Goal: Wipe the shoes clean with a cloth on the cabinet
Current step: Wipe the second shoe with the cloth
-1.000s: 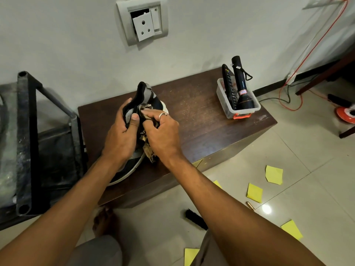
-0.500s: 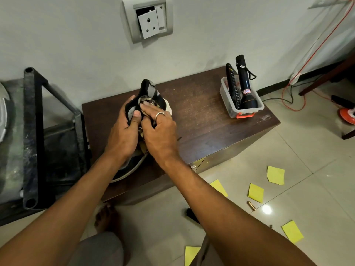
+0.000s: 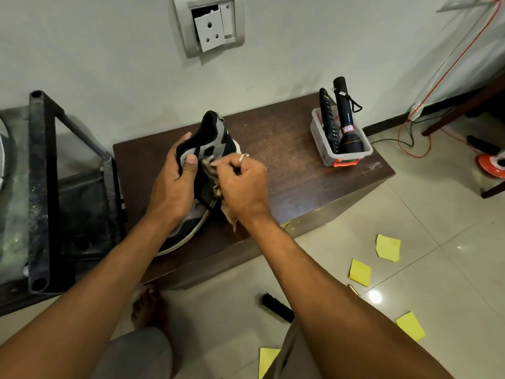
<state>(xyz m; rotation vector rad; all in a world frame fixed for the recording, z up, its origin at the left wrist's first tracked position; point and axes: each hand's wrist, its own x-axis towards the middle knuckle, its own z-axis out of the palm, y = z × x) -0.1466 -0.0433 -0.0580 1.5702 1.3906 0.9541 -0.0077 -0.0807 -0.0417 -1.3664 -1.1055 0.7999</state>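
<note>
- Nearest us: knees in grey shorts at the bottom edge, both forearms reaching fwd.
- Floor below: yellow notes scattered on the tiles, a black brush just R of our bare foot.
- L hand: wraps the shoe from its L side, thumb pressed on the grey upper, fingers curled round the far side and clamped on it.
- R hand: fingers bunched tight together on the cloth, pinching it vs. the shoe's side; a ring shows on one finger.
- Cloth: beige, crumpled; one bit pokes out btwn thumb and shoe, the rest hangs below the R wrist.
- Shoe: black and grey w/ white sole, held over the cabinet, heel up toward the wall, toe end low by the front edge. We can't tell if the toe touches the top.
- Cabinet: dark brown wood, low, set vs. the wall.
- On its R end, well apart from the shoe: a clear tub w/ a black torch and a remote standing upright in it, side by side.
- L of the cabinet: a dusty black metal rack.
- Far R: a red cable runs down the wall to the floor.
- On the wall above: a grey socket, its white plate tilted and loose.
</note>
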